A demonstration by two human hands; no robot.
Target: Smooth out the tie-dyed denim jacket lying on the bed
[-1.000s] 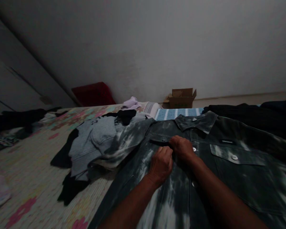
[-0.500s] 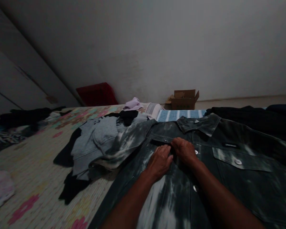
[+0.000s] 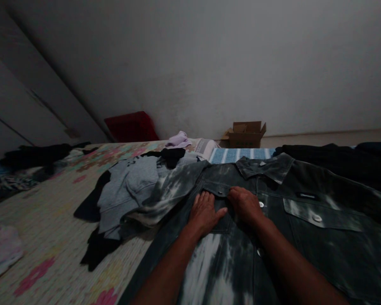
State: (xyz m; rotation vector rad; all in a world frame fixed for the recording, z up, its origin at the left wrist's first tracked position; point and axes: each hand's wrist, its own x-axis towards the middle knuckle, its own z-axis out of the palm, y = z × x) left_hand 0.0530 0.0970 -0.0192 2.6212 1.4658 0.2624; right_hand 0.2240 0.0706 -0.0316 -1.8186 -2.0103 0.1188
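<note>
A dark grey denim jacket with whitish bleached streaks lies front side up, its collar away from me. My left hand rests flat on the left chest pocket, fingers extended and thumb apart, fingertips at the pocket flap. The curled fingers of my right hand pinch the right end of that flap, beside the button placket. On the opposite pocket, the flap lies down with its metal button showing.
A grey sweatshirt and black clothes lie under the jacket's left sleeve. Dark folded clothes are at the far right. The flowered bedding spreads left. Against the wall stand a red box and an open cardboard carton.
My left hand has moved slightly left and flattened, its fingers opening. The pocket flap, lifted before, now lies down. My right hand stays at the flap's end.
</note>
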